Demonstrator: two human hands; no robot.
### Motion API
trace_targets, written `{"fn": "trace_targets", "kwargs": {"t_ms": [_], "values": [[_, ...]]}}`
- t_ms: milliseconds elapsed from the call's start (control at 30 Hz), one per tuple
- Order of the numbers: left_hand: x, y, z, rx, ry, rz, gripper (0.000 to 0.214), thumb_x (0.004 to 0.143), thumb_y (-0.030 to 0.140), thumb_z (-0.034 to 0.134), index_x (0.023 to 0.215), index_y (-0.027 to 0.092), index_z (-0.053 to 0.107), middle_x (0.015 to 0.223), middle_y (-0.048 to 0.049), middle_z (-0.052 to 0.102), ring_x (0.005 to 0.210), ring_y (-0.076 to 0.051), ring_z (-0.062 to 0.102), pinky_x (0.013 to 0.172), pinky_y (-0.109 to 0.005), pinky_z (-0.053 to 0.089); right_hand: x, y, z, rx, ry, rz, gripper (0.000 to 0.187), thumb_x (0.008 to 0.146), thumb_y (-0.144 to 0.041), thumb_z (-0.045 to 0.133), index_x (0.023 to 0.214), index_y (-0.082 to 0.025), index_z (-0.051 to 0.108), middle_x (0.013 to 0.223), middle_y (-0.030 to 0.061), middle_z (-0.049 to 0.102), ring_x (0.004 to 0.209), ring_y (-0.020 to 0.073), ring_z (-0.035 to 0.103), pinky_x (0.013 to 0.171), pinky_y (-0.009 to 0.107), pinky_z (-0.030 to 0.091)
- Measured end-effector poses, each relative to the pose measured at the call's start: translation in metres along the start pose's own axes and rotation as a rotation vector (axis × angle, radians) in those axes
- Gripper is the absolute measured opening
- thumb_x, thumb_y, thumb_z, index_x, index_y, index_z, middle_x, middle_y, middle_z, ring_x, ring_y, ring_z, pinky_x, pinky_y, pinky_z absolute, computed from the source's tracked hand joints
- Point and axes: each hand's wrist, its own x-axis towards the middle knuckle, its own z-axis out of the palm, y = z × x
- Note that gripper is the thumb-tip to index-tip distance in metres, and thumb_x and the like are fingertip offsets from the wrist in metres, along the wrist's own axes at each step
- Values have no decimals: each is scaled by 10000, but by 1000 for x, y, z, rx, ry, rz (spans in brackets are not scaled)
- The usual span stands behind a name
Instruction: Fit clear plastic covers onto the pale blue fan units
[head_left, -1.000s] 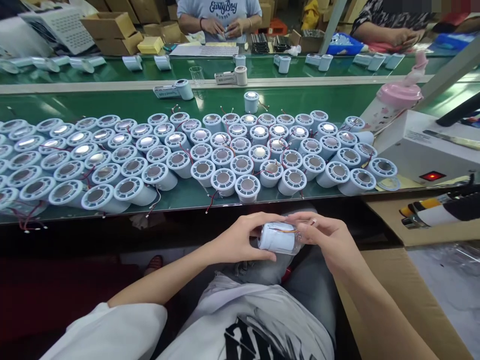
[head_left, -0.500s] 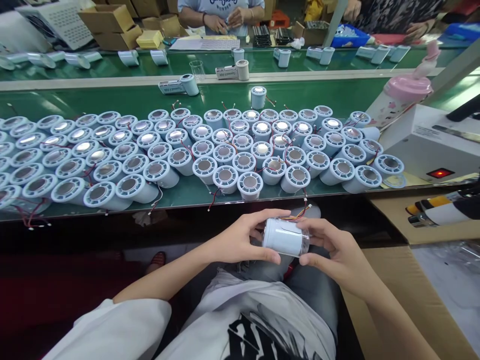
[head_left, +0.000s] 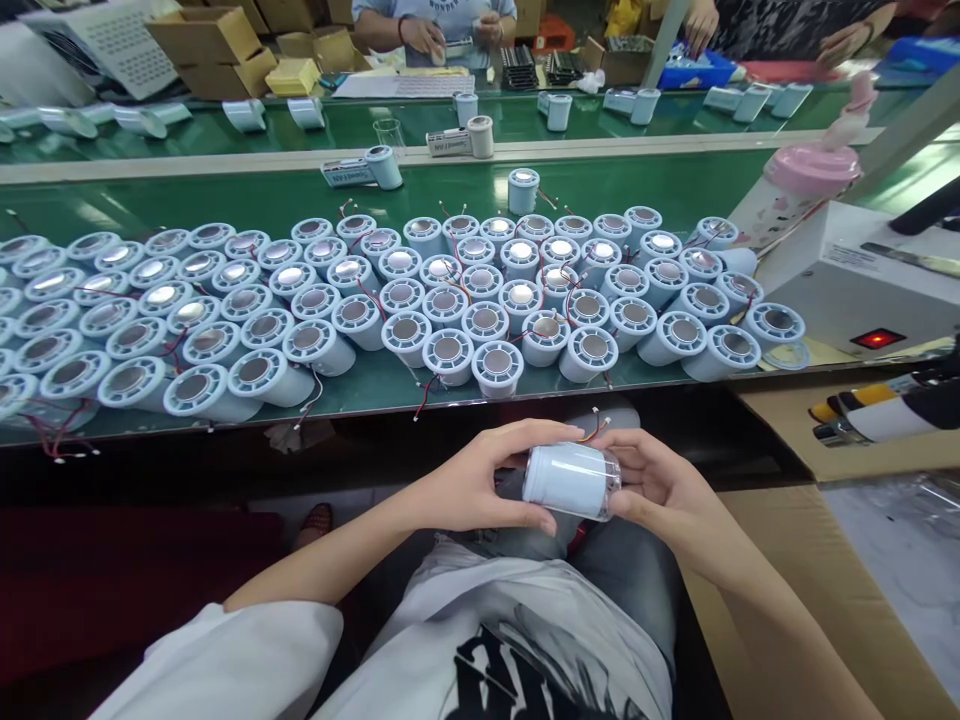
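Note:
Above my lap I hold a light blue cylindrical fan housing (head_left: 566, 478) on its side, with a clear plastic cover (head_left: 613, 488) around its right part. My left hand (head_left: 504, 480) grips the left end, thumb below and fingers over the top. My right hand (head_left: 660, 490) holds the clear right end between thumb and fingers; part of the fingers is hidden behind it. Thin coloured wires (head_left: 598, 430) with a small white plug stick up behind the housing. Beyond my hands, many similar blue housings (head_left: 498, 369) stand in rows on the green bench (head_left: 442, 398), several with wires hanging out.
On the right are a grey box with a lit red switch (head_left: 877, 339), a pink-lidded cup (head_left: 814, 175), a tool with a white handle (head_left: 892, 422) and a cardboard box (head_left: 780, 530). Assembled fans (head_left: 352, 172) lie farther back. Two co-workers' hands (head_left: 424, 40) work across the bench.
The housing has tilted slightly, its right end lower. My right thumb and fingers have shifted on the clear end. Fewer wires show above it. A co-worker's hands opposite have moved.

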Motion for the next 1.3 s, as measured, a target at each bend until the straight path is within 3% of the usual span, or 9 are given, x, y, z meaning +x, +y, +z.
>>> {"fn": "trace_targets", "kwargs": {"t_ms": [233,433,600,767,967,1067,1200,1300], "values": [[-1,-3,-2,61,11,80,831,644,187,881,1382,336,531,1428,-79,552,1325,-274,517,1082,-398,457,2,0,4,93,24,60,422,801,-454,783,1107,-240,587,987,24,692,858,143,656,709,208,558],[0,-1,-2,71,7,94,797,666,245,870,1387,313,536,1436,-100,548,1319,-289,525,1114,-433,421,5,6,5,156,49,133,428,830,-534,715,1050,-204,554,821,-5,669,635,128,662,589,233,563],[0,0,-2,62,10,100,772,671,265,868,1374,321,555,1439,-99,546,1331,-296,514,1131,-449,400,7,6,11,176,36,221,458,872,-635,595,982,-199,504,659,-8,674,533,146,672,480,200,513],[0,1,-2,75,5,92,752,670,302,869,1361,308,571,1449,-112,535,1337,-310,505,1110,-457,421,11,4,17,236,46,253,508,859,-693,552,913,-189,511,497,-46,593,401,115,596,346,133,417],[3,0,-4,110,-8,186,745,689,292,860,1370,326,559,1470,-106,517,1343,-310,500,1120,-457,397,14,1,19,294,-4,372,547,814,-729,555,844,-183,521,539,24,669,312,94,524,282,126,342],[3,1,-4,138,-7,214,743,702,257,852,1375,348,549,1475,-94,510,1334,-299,506,1117,-445,398,14,-2,20,346,-54,478,623,872,-746,427,785,-151,589,531,52,665,291,68,485,278,117,316],[1,5,-1,147,5,172,690,711,228,841,1343,321,578,1394,-106,563,1275,-290,550,1078,-423,447,15,-4,20,381,-134,561,755,913,-756,287,648,-126,609,488,50,615,268,37,436,267,101,262],[-1,10,2,112,26,90,660,732,234,822,1340,288,573,1356,-115,572,1264,-281,551,1002,-376,518,14,2,19,329,-154,489,769,843,-828,332,659,-131,598,502,39,604,292,42,456,277,103,281]]}}
